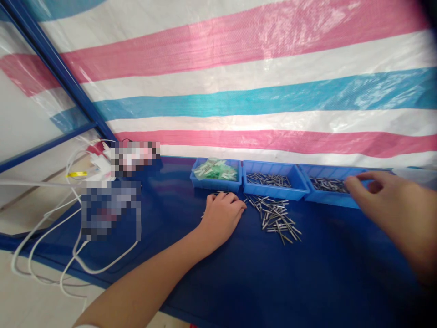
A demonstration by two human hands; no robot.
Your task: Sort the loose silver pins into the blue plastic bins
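Observation:
My left hand [221,217] rests on the blue tabletop with its fingers curled down and close together. A few thin metal pieces show by its fingertips; whether they are gripped or lie underneath is hidden. Just right of it is a loose pile of slim metal blind rivets [275,216]. Over the right blue bin [329,197], my right hand [392,209] is closed in a pinch, thumb and forefinger forming a loop. Anything between those fingertips is too small to make out. Below the fingertips, short metal pieces [327,184] fill that bin.
The middle blue bin [293,191] holds more metal pins, and the left blue bin [218,184] holds green and clear small packets [216,171]. White cables [102,271] loop over the table's left side near blurred items. A striped sheet [239,105] hangs behind, beside a blue frame post [64,68].

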